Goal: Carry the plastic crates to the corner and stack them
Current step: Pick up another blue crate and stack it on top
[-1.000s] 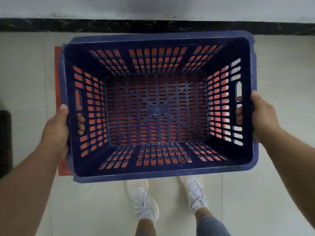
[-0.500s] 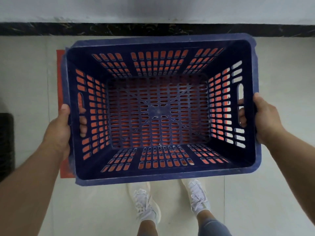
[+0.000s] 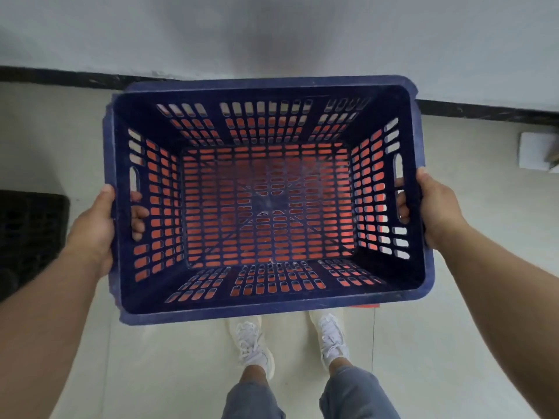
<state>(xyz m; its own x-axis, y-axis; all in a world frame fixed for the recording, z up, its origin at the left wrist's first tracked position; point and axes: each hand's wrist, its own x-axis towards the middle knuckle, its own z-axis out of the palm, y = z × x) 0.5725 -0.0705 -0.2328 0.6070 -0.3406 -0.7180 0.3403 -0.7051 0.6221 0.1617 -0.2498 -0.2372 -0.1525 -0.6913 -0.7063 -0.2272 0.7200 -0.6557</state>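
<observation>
— Since a second ago, what's moved?
— More wall shows up top, and the red strip at the crate's left edge is gone.
— Near to far?
— White sneakers (image 3: 332, 338) at the bottom. Above them, the dark blue slotted plastic crate (image 3: 272, 306), open side up, long axis left-right. Left hand (image 3: 93, 228) and right hand (image 3: 435, 213) each grip a side handle slot, fingers curled through. An orange crate (image 3: 269, 182) shows through its slots, directly below.

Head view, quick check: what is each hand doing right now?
Left hand: grips the blue crate by its left handle slot.
Right hand: grips the same crate by its right handle slot.
</observation>
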